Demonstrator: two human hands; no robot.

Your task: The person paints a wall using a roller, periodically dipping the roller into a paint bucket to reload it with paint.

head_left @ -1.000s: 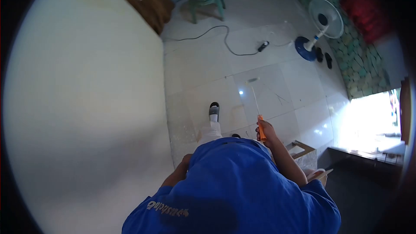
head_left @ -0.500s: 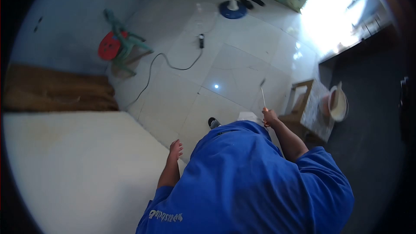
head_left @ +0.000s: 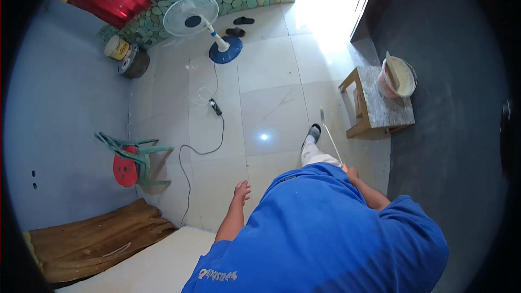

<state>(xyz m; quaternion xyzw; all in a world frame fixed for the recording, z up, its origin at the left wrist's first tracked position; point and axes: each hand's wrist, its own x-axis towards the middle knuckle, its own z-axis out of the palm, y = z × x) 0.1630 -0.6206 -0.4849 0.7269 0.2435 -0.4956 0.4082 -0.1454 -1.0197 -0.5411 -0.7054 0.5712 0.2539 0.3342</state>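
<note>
The right hand (head_left: 353, 174) is closed around the orange grip of a paint roller (head_left: 331, 138), whose thin shaft runs toward eleven o'clock and ends low over the tiled floor (head_left: 271, 70). The left hand (head_left: 241, 191) hangs open and empty. At one o'clock a paint bucket (head_left: 399, 77) sits on a stool (head_left: 374, 106); swinging the roller could likely knock it or drip paint on the tiles.

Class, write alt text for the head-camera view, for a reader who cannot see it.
Seen from above, a person in a blue shirt holds a thin long-handled paint roller in the right hand, the left hand open and empty. Ahead on the white tiled floor stand a paint-spattered wooden stool with a bucket and a pedestal fan.
</note>
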